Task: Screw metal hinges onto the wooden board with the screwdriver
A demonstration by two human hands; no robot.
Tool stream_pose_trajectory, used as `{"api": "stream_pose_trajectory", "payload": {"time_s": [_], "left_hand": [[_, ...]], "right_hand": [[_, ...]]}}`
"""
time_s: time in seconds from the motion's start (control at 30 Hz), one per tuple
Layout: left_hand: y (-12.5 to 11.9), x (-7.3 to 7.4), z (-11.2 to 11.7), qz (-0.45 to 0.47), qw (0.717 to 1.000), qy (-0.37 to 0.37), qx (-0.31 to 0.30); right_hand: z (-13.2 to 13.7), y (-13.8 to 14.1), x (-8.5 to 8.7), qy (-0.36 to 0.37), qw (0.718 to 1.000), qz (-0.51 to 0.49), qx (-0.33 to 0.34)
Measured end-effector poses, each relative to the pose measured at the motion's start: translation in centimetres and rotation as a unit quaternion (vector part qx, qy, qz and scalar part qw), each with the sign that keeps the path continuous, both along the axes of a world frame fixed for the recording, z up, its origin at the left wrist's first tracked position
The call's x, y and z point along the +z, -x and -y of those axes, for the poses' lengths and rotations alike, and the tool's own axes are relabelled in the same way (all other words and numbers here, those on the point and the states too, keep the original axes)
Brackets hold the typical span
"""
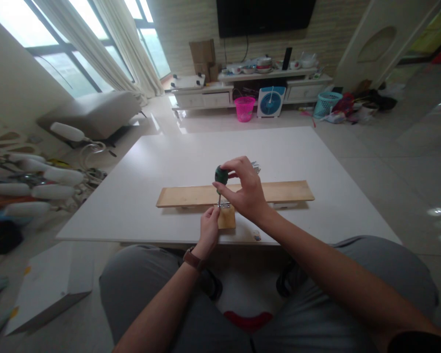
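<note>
My right hand [244, 189] is closed round the dark green handle of a screwdriver [221, 176] that stands upright, tip down on a metal bracket [224, 204]. The bracket sits where a long wooden plank [286, 191] meets a small wooden block [227, 218] near the table's front edge. My left hand [209, 228] grips the small block from the left, fingers curled against it. A few silvery screws [256, 168] lie just behind my right hand.
The white table [169, 162] fills the middle of the room. A small item [257, 236] lies by its front edge. A white box [49, 282] is on the floor at left; clutter lines the left wall. Pink basket [244, 108], fan and TV stand are far back.
</note>
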State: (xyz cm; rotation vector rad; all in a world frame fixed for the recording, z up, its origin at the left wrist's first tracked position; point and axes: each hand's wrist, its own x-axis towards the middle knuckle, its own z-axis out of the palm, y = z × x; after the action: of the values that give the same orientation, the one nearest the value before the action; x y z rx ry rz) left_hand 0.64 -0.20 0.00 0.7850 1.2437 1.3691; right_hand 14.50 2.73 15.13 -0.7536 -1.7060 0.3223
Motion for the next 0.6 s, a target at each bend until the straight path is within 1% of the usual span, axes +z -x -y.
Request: {"api": "stream_pose_trajectory", "payload": {"time_s": [0.2, 0.43, 0.6], "left_hand": [[-0.06, -0.03, -0.09, 0.001, 1.000, -0.001, 0.002], [-0.04, -0.03, -0.09, 0.003, 1.000, -0.006, 0.000], [0.02, -0.08, -0.09, 0.001, 1.000, -0.006, 0.006]], "right_hand": [[-0.02, 0.08, -0.16, -0.014, 1.000, 0.007, -0.004], [0.01, -0.02, 0.03, 0.008, 1.000, -0.004, -0.003], [0.21, 0.06, 0.15, -0.016, 1.000, 0.006, 0.005]]}}
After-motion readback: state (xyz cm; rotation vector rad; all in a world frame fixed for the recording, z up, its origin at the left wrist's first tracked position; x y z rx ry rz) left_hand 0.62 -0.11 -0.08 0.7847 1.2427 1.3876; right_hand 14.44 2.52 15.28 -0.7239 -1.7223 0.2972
